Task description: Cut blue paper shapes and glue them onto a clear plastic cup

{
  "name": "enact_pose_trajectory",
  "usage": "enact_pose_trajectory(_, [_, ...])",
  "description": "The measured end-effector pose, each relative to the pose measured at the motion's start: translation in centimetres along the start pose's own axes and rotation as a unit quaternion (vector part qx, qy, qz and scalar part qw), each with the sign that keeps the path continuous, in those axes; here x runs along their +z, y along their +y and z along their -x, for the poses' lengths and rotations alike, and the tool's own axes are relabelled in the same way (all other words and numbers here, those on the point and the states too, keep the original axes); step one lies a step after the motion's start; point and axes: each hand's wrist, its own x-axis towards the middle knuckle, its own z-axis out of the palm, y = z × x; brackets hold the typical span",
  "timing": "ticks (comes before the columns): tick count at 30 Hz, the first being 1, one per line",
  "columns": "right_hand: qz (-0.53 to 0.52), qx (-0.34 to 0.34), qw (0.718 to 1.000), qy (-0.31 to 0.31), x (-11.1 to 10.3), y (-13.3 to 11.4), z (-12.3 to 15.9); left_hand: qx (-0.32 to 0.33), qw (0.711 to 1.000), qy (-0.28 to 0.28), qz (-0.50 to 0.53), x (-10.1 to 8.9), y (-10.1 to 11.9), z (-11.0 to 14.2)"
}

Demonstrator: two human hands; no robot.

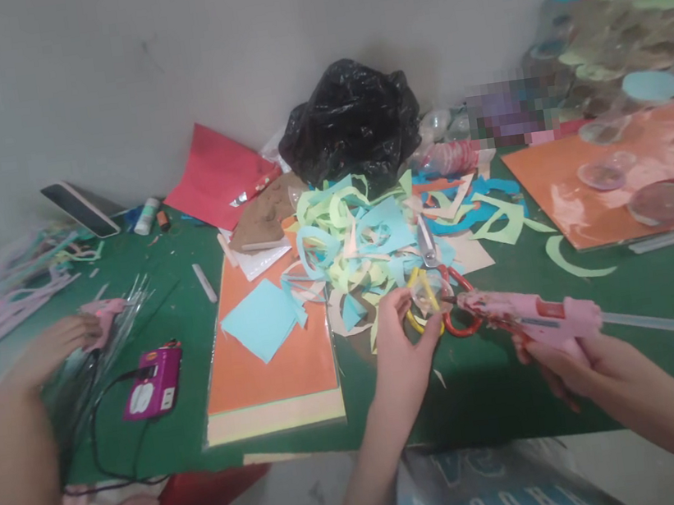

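Right hand (579,365) holds pink glue gun (561,324), pointed at clear plastic piece (427,294) in left hand (403,345).

A black plastic bag (350,122) sits by the wall (164,68), beside a red sheet (215,173). Farther left, a phone (80,209) leans near a white tube (148,216), and a purple box (164,379) lies on the table (494,406).

Pnk glue gun (574,319), yel/red scissors (428,250), grn tabletop (180,314)

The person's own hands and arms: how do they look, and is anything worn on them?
The left hand and right hand are both bare, without gloves. The visible forearms have no sleeves, and no watch or bracelet shows.
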Motion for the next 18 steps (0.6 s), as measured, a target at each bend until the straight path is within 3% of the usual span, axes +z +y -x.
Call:
enact_pose_trajectory(9, [0.025, -0.006, 1.000, -0.015, -0.1, -0.2, -0.5, 0.012, 0.999, 0.000, -0.032, 0.0, -0.1, 0.1])
enact_pose_trajectory(18, [0.087, -0.014, 0.993, -0.074, -0.6, 2.6, -2.3, -0.009, 0.994, 0.011, -0.104, 0.0, 0.4, -0.4])
